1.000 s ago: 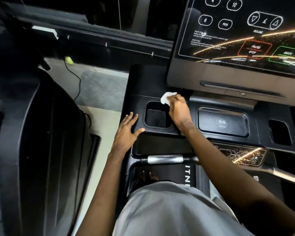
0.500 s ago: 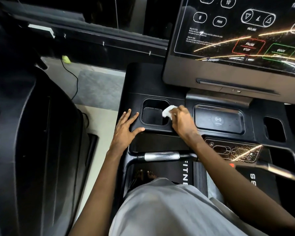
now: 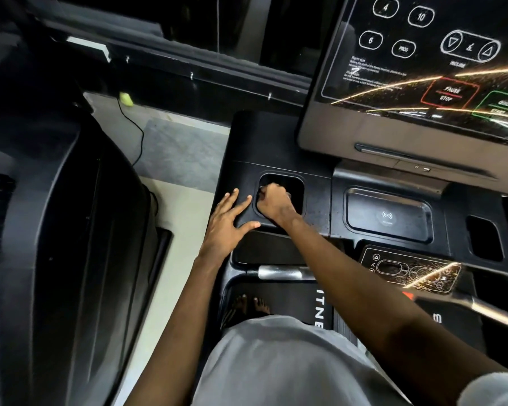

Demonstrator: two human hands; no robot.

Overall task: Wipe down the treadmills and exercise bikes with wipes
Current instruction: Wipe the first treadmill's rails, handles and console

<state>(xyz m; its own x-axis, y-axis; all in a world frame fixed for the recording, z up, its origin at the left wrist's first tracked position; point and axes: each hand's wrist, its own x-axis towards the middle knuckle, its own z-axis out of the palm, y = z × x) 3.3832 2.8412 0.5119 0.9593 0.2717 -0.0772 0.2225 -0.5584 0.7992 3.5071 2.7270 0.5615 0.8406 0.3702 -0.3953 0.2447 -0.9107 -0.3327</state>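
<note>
Head view, person standing on treadmill [image 3: 276,142], looking down at the console

Right hand [image 3: 274,205]: down inside the left cup holder [image 3: 280,173], toward its left and near walls. Fingers curled under into a fist, knuckles up, wrist crossing the near rim. Wipe is not seen; whether it sits inside the fist cannot be told, since the fingers cover whatever is under them.

Left hand [image 3: 226,227]: flat on the console top just left of the cup holder. Fingers straight and spread, thumb stretched along the near edge toward the right wrist. Holds nothing. The two hands are just beside each other; cannot tell if they touch.

Console layout: screen [image 3: 423,68] stands above and to the right, showing numbered buttons, incline arrows, a red PAUSE/STOP box and a green QUICK START box, with bright streaks of reflected light. Charging tray [image 3: 389,215] lies right of the cup holder; a second recess [image 3: 483,241] sits further right. Small control panel [image 3: 411,272] is below the tray. Metal grip [image 3: 282,272] on the handlebar lies under the right forearm.

Below: bare feet [image 3: 251,304] on the belt [image 3: 299,303], grey garment [image 3: 276,361] in the foreground.

Left of frame: another dark machine [image 3: 56,230]; pale floor [image 3: 182,153] between, with a black cable [image 3: 135,133] and a small yellow-green object [image 3: 126,99]
</note>
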